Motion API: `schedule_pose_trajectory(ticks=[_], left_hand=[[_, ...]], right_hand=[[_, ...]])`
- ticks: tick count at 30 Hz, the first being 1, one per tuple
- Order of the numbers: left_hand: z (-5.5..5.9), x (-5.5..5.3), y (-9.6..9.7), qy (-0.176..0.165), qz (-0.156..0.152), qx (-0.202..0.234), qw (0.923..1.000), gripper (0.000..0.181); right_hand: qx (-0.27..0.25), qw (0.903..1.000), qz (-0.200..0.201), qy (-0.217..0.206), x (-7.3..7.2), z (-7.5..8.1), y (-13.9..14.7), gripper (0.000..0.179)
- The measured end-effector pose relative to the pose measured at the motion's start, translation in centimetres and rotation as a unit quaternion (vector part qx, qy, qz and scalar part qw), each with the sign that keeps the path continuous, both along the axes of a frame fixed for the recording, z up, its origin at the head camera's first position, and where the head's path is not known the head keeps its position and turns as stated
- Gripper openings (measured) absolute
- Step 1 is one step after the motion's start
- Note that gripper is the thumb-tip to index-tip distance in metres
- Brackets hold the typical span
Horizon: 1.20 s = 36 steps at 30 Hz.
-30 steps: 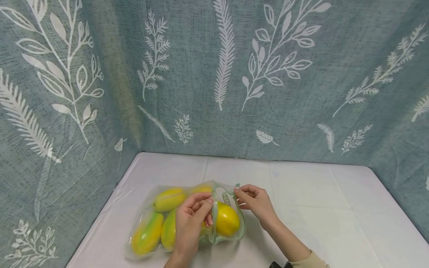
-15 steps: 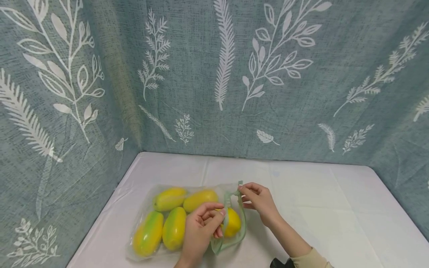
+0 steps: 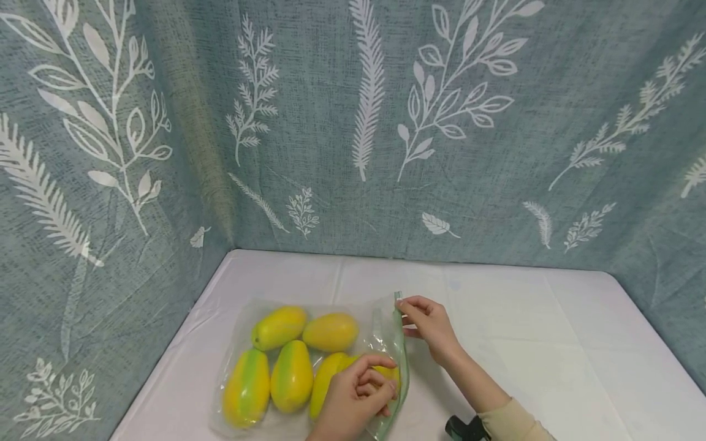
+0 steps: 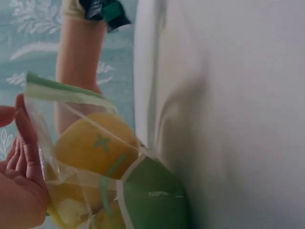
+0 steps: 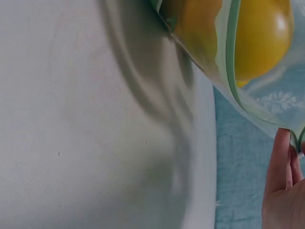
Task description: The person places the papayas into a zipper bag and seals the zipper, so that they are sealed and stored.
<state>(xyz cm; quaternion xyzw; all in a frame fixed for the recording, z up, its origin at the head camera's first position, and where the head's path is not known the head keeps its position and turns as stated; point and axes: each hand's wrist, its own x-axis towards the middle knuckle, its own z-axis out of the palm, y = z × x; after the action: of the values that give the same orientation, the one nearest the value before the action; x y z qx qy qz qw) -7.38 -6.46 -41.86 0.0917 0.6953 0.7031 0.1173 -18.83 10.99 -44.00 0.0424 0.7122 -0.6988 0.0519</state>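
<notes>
A clear zip bag (image 3: 377,324) lies on the white table with several yellow-green, papaya-shaped fruits (image 3: 246,389) in it. Its green zip edge (image 3: 404,367) runs down the right side. At the far corner of that edge, my right hand (image 3: 432,327) pinches the zip between thumb and fingers. Over the near part of the bag is my left hand (image 3: 361,395), thumb and forefinger apart, the other fingers loosely bent. In the left wrist view its fingers (image 4: 28,138) lie alongside the bag's face. A green label (image 4: 157,193) shows on the underside.
White cloth covers the table (image 3: 524,343), which extends right and behind the bag. A blue-green curtain (image 3: 331,122) with white leaf prints hangs around the back and sides. A black device (image 3: 467,427) sits at my right wrist.
My left hand has moved right and toward me, its thumb and forefinger parting from the bag's rim. The folded-back rim has swung right to meet the other edge. My right hand keeps its pinch.
</notes>
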Motion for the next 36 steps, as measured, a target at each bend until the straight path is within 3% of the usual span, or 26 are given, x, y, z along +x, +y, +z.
schedule_pose_trajectory(ticks=[6, 12, 15, 20, 21, 24, 28, 33, 36], left_hand=[[-0.8, 0.3, 0.3, -0.002, -0.047, -0.055, 0.9973, 0.024], [-0.8, 0.7, 0.1, 0.044, -0.098, -0.100, 0.9891, 0.019], [0.1, 0.6, -0.2, 0.054, -0.122, -0.128, 0.9828, 0.017], [3.2, -0.5, -1.3, 0.142, -0.141, -0.182, 0.9627, 0.012], [3.9, -0.9, -1.5, 0.164, -0.139, -0.192, 0.9577, 0.013], [6.0, -2.8, -2.1, 0.177, -0.128, -0.218, 0.9511, 0.015], [7.6, -7.0, -2.7, 0.165, -0.117, -0.238, 0.9500, 0.020], [7.2, -12.8, -2.8, 0.107, -0.136, -0.268, 0.9477, 0.030], [6.0, -15.1, -2.5, 0.076, -0.137, -0.300, 0.9409, 0.031]], right_hand=[[0.004, 1.0000, -0.007, -0.006, -0.4, -0.2, 0.1, 0.023], [0.006, 0.9999, -0.005, -0.006, -0.7, -0.2, 0.1, 0.026], [0.004, 1.0000, -0.004, -0.004, -0.7, -0.2, 0.0, 0.026], [-0.001, 1.0000, -0.002, 0.003, -0.8, -0.5, 0.0, 0.026], [-0.002, 1.0000, -0.002, 0.004, -0.8, -0.6, 0.1, 0.026], [-0.001, 1.0000, 0.000, 0.006, -0.8, -0.9, 0.1, 0.027], [0.002, 1.0000, -0.004, 0.003, -0.9, -1.1, 0.2, 0.026], [-0.003, 1.0000, -0.004, 0.001, -0.8, -1.1, 0.0, 0.025], [-0.010, 0.9999, 0.003, 0.002, -0.7, -1.1, -0.2, 0.025]])
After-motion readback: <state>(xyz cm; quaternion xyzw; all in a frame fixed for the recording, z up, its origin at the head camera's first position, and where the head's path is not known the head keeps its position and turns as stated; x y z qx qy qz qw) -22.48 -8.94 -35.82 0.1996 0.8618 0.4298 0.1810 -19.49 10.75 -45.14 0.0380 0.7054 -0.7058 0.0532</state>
